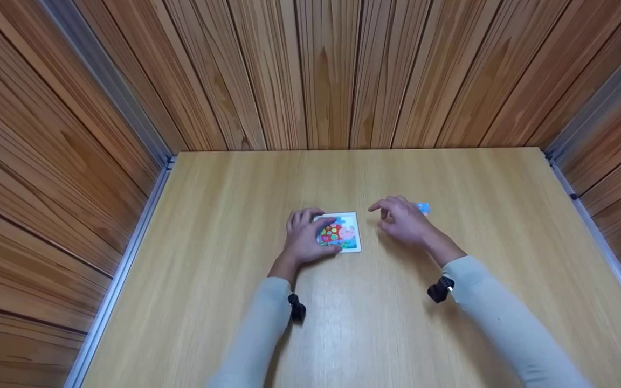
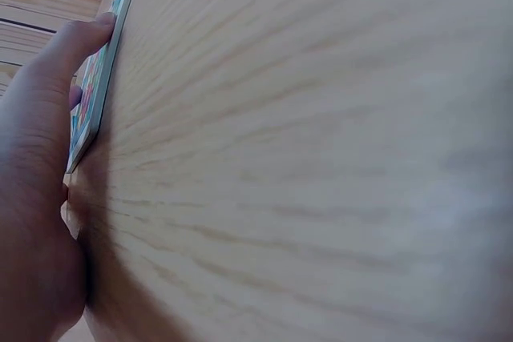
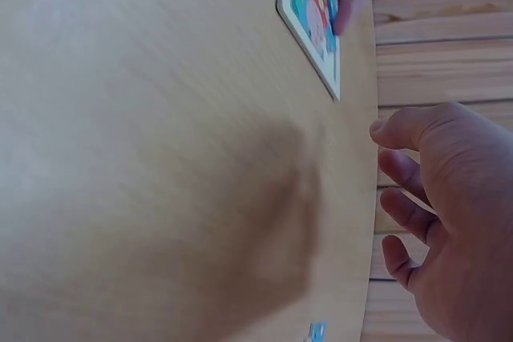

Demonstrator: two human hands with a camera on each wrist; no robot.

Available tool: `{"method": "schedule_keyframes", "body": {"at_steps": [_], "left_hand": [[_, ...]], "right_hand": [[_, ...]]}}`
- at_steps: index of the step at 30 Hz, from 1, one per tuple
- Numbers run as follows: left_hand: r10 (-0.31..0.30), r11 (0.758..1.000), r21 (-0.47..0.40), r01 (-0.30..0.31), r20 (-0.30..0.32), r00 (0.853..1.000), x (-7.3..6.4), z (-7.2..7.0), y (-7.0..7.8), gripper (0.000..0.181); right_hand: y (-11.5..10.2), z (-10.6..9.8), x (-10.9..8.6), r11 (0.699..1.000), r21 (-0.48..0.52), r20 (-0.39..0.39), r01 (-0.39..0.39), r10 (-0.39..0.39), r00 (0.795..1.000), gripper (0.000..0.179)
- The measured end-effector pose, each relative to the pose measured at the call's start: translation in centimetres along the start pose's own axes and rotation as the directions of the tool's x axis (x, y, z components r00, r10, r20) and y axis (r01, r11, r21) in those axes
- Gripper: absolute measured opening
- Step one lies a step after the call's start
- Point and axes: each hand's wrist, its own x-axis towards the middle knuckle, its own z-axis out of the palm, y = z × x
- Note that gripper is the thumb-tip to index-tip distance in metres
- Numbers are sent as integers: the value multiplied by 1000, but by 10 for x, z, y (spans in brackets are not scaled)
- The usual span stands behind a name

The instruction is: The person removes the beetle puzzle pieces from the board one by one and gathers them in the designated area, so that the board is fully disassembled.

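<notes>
A small picture puzzle with a white border lies flat on the table; its picture shows a pink figure in red with coloured dots. My left hand holds it at the left side, its thumb on the near edge and a finger over the picture. To the right of the puzzle, my right hand hovers above the table with its fingers loosely bent and nothing between them. A small blue piece lies just beyond that hand, partly hidden by it. The right wrist view also shows this blue piece at the bottom.
The light wooden table meets a wood-panelled wall at the back. Metal rails run along its left and right sides. Each sleeve carries a small black camera at the wrist.
</notes>
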Motion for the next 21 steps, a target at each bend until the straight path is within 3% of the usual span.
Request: {"method": "schedule_keyframes", "body": {"at_steps": [13, 21], "left_hand": [[-3, 1000, 13, 2, 9, 1000, 0, -3, 1, 80], [2, 1000, 22, -2, 10, 1000, 0, -1, 1, 78]], "right_hand": [[-25, 23, 10, 999, 18, 58, 45, -46, 997, 40], [-23, 37, 12, 996, 62, 72, 57, -61, 996, 40]]}}
